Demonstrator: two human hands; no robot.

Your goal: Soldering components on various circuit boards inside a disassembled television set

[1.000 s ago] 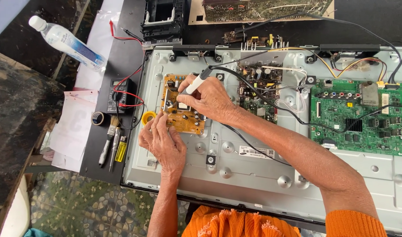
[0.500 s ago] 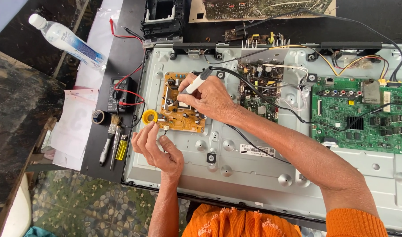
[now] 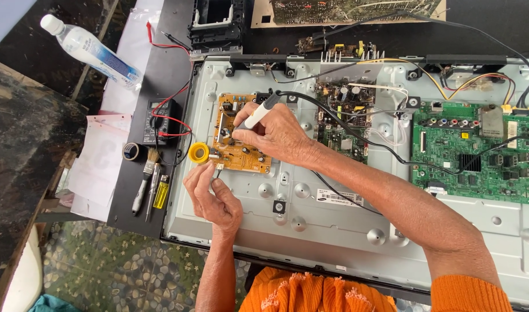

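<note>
My right hand [image 3: 279,134] holds a white-handled soldering iron [image 3: 259,114] with a black cord, its tip down on a small orange circuit board [image 3: 233,104]. That board lies at the left of an opened television's metal back panel [image 3: 334,225]. A yellow solder spool [image 3: 198,153] sits at the board's left edge. Just below the board's lower left corner, my left hand [image 3: 213,197] has its fingertips pinched on a thin solder wire that runs up toward the board.
A black multimeter [image 3: 159,122] with red leads, a tape roll [image 3: 131,151], a brush and screwdrivers [image 3: 150,186] lie left of the panel. A water bottle [image 3: 91,52] rests at top left. A green main board [image 3: 478,156] and a middle board [image 3: 339,115] sit to the right.
My left hand has slid off the orange board and down toward me, uncovering the yellow spool. My right hand and the iron have stayed almost still.
</note>
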